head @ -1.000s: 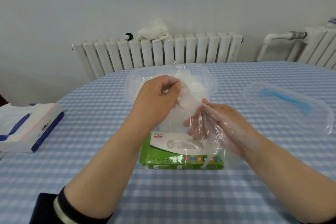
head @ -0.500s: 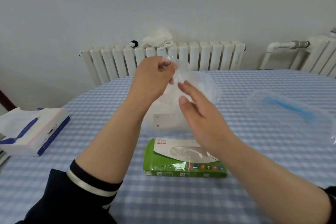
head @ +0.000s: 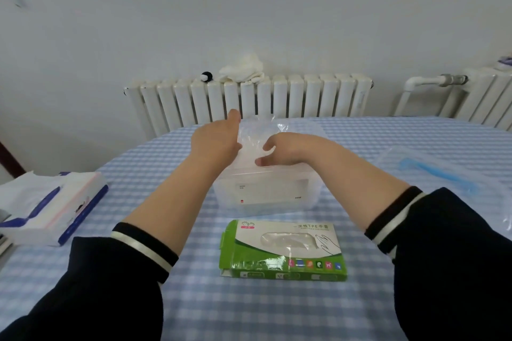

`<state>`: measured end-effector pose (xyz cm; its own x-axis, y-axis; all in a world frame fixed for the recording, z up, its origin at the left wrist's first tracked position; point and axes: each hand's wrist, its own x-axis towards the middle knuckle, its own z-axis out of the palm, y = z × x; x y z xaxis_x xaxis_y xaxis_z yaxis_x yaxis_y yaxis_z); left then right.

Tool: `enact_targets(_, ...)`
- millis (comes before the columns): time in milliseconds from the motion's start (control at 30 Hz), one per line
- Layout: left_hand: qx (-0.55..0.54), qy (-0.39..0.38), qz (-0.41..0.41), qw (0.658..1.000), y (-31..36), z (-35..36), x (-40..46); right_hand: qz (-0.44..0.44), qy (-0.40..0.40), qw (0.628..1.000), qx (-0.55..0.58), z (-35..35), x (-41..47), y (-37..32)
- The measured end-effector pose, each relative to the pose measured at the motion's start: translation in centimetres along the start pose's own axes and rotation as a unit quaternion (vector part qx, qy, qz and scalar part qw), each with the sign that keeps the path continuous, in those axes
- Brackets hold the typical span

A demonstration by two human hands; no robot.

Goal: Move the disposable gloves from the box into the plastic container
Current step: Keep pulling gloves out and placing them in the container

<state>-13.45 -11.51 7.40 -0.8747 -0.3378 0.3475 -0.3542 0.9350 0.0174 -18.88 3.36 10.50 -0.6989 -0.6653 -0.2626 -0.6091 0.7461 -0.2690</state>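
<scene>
A clear plastic container (head: 266,196) stands at the table's middle, beyond the green and white glove box (head: 282,249), which lies flat with gloves showing through its opening. Both hands are over the container's open top. My left hand (head: 214,144) holds a crumpled clear disposable glove (head: 253,137) at its left side, though its fingertips are hidden behind the hand. My right hand (head: 282,149) touches the glove from the right with loosely bent fingers, thumb and forefinger apart. The glove sits at rim height, partly inside the container.
The container's clear lid (head: 443,174) with a blue strip lies to the right. A tissue pack (head: 50,210) sits at the table's left edge. Behind the table stand white radiators (head: 249,99) with a cloth on top. A blue checked cloth covers the table.
Both hands moved forward and down from above the glove box to the container's top, carrying the glove with them. My right hand, held flat before, now touches the glove.
</scene>
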Motion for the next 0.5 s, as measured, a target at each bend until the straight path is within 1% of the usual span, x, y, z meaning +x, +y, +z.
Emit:
enact_targets(133,0.097,0.008,0.059,0.993,-0.6,0.1,0.3,0.027,-0.025,0.998,-0.052,-0.2,0.4,0.7)
enact_targets(200,0.124,-0.003,0.073,0.990,-1.0,0.2,0.5,0.031,-0.002,0.999,-0.026,-0.1,1.0,1.6)
enact_targets(267,0.134,-0.009,0.079,0.988,-1.3,0.3,0.6,0.029,0.031,0.999,0.028,-0.2,1.5,2.4)
enact_targets(334,0.143,-0.010,0.082,0.986,-1.4,0.5,0.7,0.032,0.088,0.994,0.058,-0.7,1.4,3.1)
enact_targets(367,0.149,-0.008,0.083,0.985,-1.4,0.5,0.7,0.035,0.133,0.988,0.064,-1.0,1.2,3.4)
enact_targets(434,0.152,0.006,0.078,0.985,-1.4,0.4,0.6,0.040,0.228,0.969,0.083,-1.5,0.4,4.1)
enact_targets(500,0.141,0.022,0.067,0.988,-1.5,0.0,0.5,0.036,0.293,0.948,0.118,-1.8,-0.6,4.8)
